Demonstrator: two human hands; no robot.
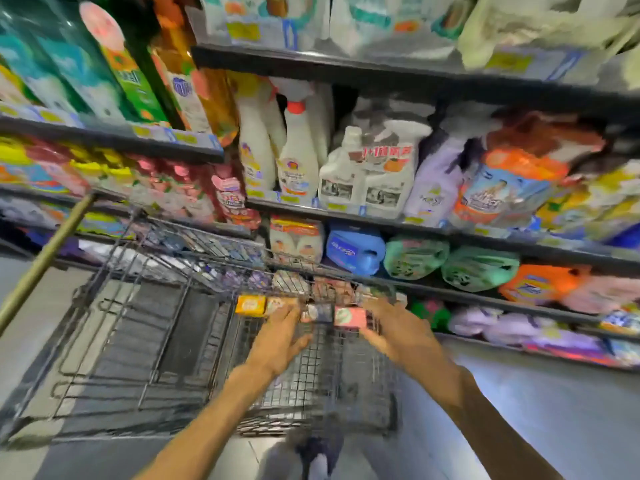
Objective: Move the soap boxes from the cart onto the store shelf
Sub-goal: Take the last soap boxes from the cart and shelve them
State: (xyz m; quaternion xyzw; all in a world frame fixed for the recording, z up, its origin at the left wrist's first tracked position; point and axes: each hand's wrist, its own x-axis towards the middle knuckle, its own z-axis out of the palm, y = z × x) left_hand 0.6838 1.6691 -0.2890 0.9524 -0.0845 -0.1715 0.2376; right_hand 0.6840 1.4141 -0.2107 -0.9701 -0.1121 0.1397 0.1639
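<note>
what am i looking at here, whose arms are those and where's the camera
The single picture comes from a camera worn on a person's head, looking forward and down. The two bare arms are that person's own. Both reach into a wire shopping cart parked beside store shelves full of cleaning products. A row of small soap boxes lies in the cart: an orange box and a pink box among them. The left hand reaches toward the boxes, and the right hand is at the pink box. Blur hides whether either grips anything.
</note>
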